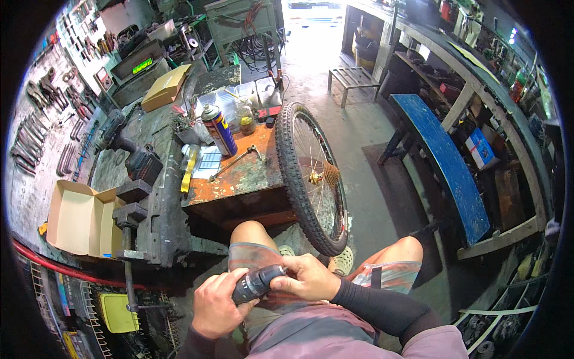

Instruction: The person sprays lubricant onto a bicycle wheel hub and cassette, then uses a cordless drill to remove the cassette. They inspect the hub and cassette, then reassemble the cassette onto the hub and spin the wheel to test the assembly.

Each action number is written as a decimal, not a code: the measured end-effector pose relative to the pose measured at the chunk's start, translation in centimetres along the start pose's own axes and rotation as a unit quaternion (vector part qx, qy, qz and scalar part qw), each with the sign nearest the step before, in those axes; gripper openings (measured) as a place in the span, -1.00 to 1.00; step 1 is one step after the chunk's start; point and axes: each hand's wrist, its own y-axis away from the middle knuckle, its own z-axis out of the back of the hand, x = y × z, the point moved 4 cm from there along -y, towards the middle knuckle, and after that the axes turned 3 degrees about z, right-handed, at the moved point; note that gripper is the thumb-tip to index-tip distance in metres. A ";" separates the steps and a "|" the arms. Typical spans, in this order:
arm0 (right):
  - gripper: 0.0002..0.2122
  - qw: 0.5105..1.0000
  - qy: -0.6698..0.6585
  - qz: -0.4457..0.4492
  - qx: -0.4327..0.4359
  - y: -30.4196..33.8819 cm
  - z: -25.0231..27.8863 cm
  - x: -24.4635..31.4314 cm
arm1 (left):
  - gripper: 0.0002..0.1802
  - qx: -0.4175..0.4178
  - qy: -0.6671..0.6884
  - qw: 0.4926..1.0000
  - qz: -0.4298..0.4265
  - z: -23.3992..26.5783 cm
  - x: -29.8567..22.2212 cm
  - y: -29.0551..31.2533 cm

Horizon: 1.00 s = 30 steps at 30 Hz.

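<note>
A short black cylindrical part [256,283] with a ribbed end lies across both my hands, over my lap. My left hand [214,306] wraps around its lower end. My right hand [306,276] closes its fingers on the upper end; that forearm wears a black sleeve. A bicycle wheel [311,177] with a knobby tyre and gold hub stands upright just ahead of my knees, leaning against an orange rusty table [251,179].
A blue and yellow spray can [218,128], a jar, clear plastic boxes and a long metal tool lie on the table. A bench vice [128,206], open cardboard box [78,218] and a cordless drill sit left. A blue bench [448,161] stands right.
</note>
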 end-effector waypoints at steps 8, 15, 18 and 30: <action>-0.48 0.999 0.017 0.019 -0.032 0.3 0.4 1.0 | -0.20 0.001 -0.001 1.000 -0.004 -0.3 -0.3 -0.2; -0.56 0.989 -0.013 0.119 -0.082 0.1 -0.3 2.2 | -0.24 0.005 0.004 1.000 0.007 -0.3 -0.1 0.1; -0.56 0.993 -0.013 0.086 -0.085 0.0 -0.1 2.7 | -0.23 0.002 -0.005 1.000 0.008 -0.1 -0.4 0.0; -0.42 0.964 0.098 0.241 0.047 0.4 1.9 3.4 | -0.24 0.000 -0.016 1.000 -0.019 -0.3 -0.9 -0.1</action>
